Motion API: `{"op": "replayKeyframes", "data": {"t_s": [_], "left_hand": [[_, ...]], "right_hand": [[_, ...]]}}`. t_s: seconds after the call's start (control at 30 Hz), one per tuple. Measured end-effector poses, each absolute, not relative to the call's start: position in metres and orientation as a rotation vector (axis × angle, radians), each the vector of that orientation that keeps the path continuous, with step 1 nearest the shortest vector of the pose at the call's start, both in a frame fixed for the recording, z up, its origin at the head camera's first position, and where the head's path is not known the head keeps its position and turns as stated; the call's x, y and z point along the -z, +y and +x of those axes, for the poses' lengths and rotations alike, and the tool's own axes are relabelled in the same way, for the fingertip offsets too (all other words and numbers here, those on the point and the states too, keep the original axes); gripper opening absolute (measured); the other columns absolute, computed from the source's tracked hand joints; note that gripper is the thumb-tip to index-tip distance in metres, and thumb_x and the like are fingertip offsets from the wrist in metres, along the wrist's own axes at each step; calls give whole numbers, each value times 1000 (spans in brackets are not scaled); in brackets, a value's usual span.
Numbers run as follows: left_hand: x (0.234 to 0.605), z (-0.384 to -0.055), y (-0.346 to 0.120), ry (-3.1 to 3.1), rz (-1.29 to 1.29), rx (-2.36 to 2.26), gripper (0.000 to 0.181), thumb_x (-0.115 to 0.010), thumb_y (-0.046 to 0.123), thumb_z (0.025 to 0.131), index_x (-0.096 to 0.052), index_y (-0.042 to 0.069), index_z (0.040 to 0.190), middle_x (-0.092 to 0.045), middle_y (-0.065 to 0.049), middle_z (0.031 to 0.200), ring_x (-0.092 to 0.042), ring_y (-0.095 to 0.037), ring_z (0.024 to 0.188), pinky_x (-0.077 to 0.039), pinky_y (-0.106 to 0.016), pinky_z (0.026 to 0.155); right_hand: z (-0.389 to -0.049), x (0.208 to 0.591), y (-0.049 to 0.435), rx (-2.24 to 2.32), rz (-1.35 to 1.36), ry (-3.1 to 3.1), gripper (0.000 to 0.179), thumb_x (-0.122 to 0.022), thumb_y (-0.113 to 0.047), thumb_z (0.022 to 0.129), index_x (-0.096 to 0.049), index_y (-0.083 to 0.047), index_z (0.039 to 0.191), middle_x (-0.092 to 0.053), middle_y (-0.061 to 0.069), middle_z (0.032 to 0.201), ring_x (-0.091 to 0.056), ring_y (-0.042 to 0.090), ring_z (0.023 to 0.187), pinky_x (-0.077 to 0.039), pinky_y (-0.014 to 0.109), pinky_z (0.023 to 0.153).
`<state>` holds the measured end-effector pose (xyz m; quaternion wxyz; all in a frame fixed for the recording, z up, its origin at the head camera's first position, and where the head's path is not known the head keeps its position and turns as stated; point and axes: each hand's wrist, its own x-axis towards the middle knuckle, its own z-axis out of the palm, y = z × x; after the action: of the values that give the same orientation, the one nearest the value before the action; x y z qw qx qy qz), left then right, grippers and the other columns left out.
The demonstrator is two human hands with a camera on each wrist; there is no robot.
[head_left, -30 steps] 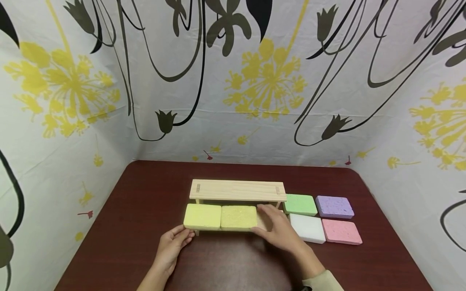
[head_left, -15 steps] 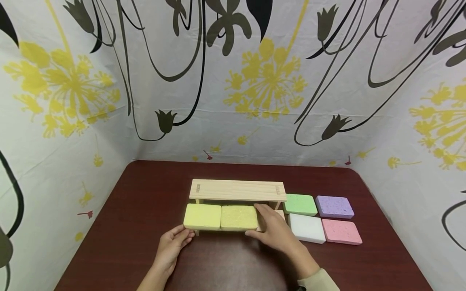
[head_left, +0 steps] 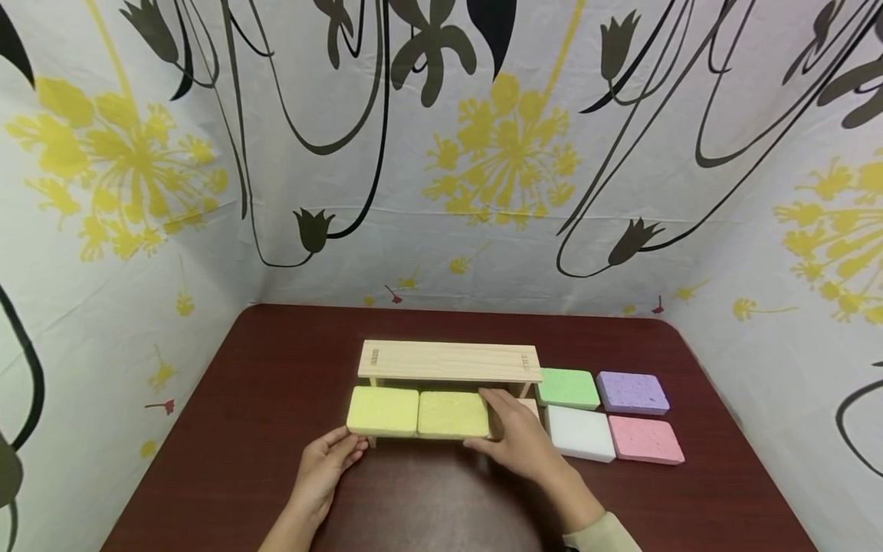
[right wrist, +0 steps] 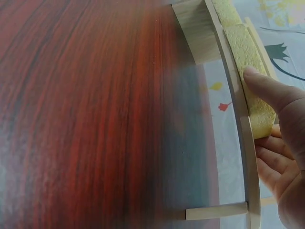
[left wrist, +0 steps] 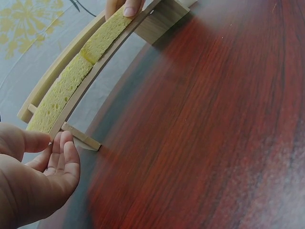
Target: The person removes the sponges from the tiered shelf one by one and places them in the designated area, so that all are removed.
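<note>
Two yellow sponges lie side by side on the low front wooden stand [right wrist: 251, 167]: a left sponge [head_left: 382, 410] and a right sponge [head_left: 452, 414]. At the stand's near left corner my left hand [head_left: 321, 471] pinches the board's end, thumb above and fingers below, as the left wrist view shows. My right hand [head_left: 520, 437] holds the right sponge near its right end, with the thumb [right wrist: 267, 88] on the near long side and fingers around the end and far side. The two sponges meet at a thin seam. My right hand covers part of the stand's right end.
Behind the front stand is a matching wooden stand [head_left: 448, 360] with a bare top. To the right lie a green sponge [head_left: 569, 388], a purple sponge [head_left: 633, 392], a white sponge [head_left: 581, 433] and a pink sponge [head_left: 647, 440] on the dark red table [head_left: 207, 460]. Patterned cloth surrounds the table.
My right hand has shifted slightly left along the right sponge, and more bare board shows to its right. The left hand and the other sponges stay put.
</note>
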<state>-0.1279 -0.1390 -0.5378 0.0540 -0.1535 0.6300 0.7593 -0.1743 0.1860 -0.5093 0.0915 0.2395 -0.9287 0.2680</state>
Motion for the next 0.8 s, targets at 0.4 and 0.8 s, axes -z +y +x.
{"op": "replayKeyframes", "data": {"t_s": [0.4, 0.8], "left_hand": [[537, -128, -138, 1924, -480, -2299, 47, -54, -2, 102, -37, -25, 139, -69, -18, 106, -68, -8, 88, -58, -21, 80], [537, -128, -138, 1914, -487, -2301, 48, -54, -1, 102, -36, -25, 140, -69, -17, 108, -68, -8, 89, -58, -21, 80]], "right_hand": [[-169, 510, 203, -811, 771, -2665, 84, -93, -41, 70, -61, 1, 135, -63, 9, 129, -61, 27, 119, -52, 47, 100], [-166, 514, 224, -799, 818, -2531, 80, -97, -37, 63, -65, -1, 128, -68, 9, 122, -66, 27, 111, -56, 47, 92]]}}
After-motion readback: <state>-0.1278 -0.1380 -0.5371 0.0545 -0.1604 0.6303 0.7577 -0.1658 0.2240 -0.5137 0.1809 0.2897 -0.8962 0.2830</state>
